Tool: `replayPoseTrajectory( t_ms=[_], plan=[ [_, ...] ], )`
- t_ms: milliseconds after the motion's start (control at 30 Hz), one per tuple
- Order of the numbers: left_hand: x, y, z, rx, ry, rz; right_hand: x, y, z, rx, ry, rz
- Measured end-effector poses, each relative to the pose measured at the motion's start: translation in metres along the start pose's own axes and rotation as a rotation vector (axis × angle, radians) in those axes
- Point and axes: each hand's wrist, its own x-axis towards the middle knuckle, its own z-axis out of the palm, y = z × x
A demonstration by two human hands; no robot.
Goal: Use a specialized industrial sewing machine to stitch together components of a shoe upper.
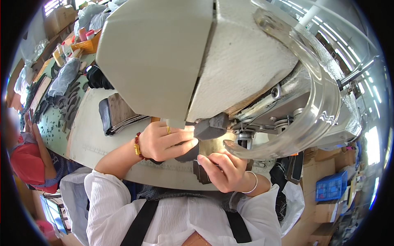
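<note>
A large pale sewing machine [152, 57] fills the upper middle, its head above my hands. My left hand [162, 141] is closed, its fingers pressed together on a dark grey piece of material [188, 152] beside the lit needle area. Part of that piece is hidden under the fingers. Just right of it my right hand [223, 170] is closed in a pinch near the metal plate [211, 147]; what its fingertips hold is too small to make out. A dark grey block [211, 126] on the machine hides the needle.
A clear curved guard [322, 102] arches close to my right hand. Left on the worktable lies a stack of brown and dark pieces [121, 112]. Farther left, a person in red [30, 164] sits by a green table [53, 131] with dark cut pieces. A blue crate [330, 186] stands at right.
</note>
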Motion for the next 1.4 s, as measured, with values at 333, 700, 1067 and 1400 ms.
replayPoseTrajectory(
  t_ms=[333, 700, 1067, 1400],
  plan=[
    [0.002, -0.002, -0.006, -0.006, -0.027, 0.026, 0.001, 0.003, 0.003, -0.03, -0.001, -0.191],
    [0.002, -0.002, -0.006, -0.001, -0.041, 0.033, 0.004, 0.008, 0.002, -0.073, -0.031, -0.288],
    [-0.031, -0.003, 0.013, 0.013, -0.085, -0.252, -0.011, 0.036, 0.029, -0.615, -0.099, -0.724],
    [-0.016, -0.004, 0.015, 0.06, -0.034, -0.317, -0.026, 0.05, 0.041, -1.25, -0.112, -1.211]
  ],
)
